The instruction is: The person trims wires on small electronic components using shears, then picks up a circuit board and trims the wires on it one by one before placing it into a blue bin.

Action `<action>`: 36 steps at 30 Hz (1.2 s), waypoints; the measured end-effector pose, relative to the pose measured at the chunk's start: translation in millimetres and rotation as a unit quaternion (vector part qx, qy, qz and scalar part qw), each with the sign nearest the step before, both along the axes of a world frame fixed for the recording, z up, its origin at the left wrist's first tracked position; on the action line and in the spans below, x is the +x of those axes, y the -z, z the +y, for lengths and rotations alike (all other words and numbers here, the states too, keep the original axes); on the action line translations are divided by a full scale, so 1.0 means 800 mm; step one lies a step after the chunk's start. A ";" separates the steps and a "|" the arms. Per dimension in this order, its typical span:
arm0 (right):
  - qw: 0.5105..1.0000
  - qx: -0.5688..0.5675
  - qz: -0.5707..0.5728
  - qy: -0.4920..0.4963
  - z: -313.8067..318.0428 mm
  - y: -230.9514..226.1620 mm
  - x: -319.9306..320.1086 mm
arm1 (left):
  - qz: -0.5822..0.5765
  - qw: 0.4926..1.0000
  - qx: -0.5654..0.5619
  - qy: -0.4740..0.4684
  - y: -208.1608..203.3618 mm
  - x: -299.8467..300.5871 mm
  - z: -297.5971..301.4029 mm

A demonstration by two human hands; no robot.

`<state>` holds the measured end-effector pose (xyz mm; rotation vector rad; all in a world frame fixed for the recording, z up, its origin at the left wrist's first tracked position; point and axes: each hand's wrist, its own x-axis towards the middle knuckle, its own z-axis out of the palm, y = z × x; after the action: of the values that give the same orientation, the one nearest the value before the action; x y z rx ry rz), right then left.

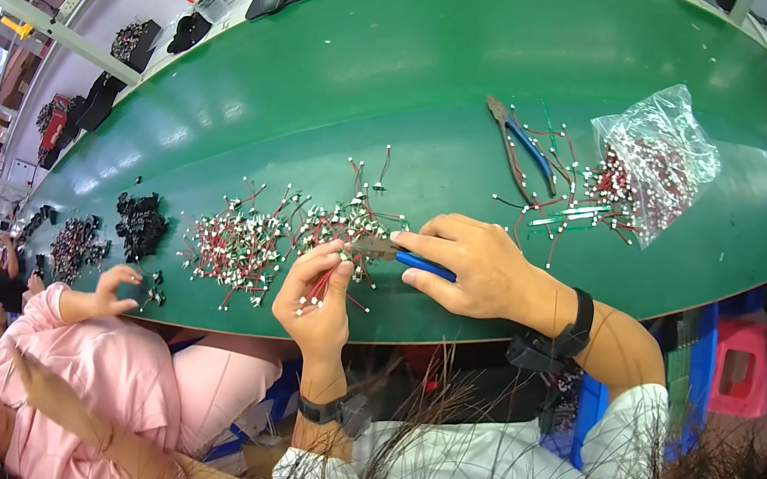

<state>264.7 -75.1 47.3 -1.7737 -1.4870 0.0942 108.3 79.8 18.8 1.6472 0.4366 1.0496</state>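
Observation:
My left hand [317, 305] pinches a few short red wire leads [322, 284] with small white connectors. My right hand [485, 269] is closed around blue-handled pliers [425, 265]. Their metal jaws reach left to my left fingertips; the exact spot where they meet the wires is too small to make out. Just beyond both hands lies a heap of wire leads [346, 223] with white connectors. A larger heap of the same leads [236, 240] spreads to the left of my left hand.
To the right, a clear plastic bag [660, 164] of red leads lies on the green table [413, 62]. A second pair of pliers [525, 152] rests beside it among loose wires. Black parts [140, 224] are piled farther left. A co-worker in pink [107, 376] sits close on my left.

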 end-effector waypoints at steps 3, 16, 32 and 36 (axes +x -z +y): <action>1.000 -0.015 -0.001 -0.008 -0.002 0.003 0.000 | 0.005 0.999 0.041 -0.004 0.003 0.004 0.001; 0.974 -0.054 0.189 -0.116 -0.002 -0.006 0.006 | -0.105 0.992 -0.039 0.064 0.009 0.004 0.000; 0.994 -0.030 -0.047 0.097 -0.003 0.000 0.013 | -0.111 0.968 -0.225 0.031 0.015 -0.008 0.015; 0.996 0.001 -0.033 0.085 -0.003 -0.003 0.012 | -0.050 0.986 -0.159 0.025 0.009 -0.004 0.007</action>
<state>274.2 -77.8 49.6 -1.9108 -1.3735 -0.0526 105.4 85.4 11.9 1.3092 0.4677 0.9655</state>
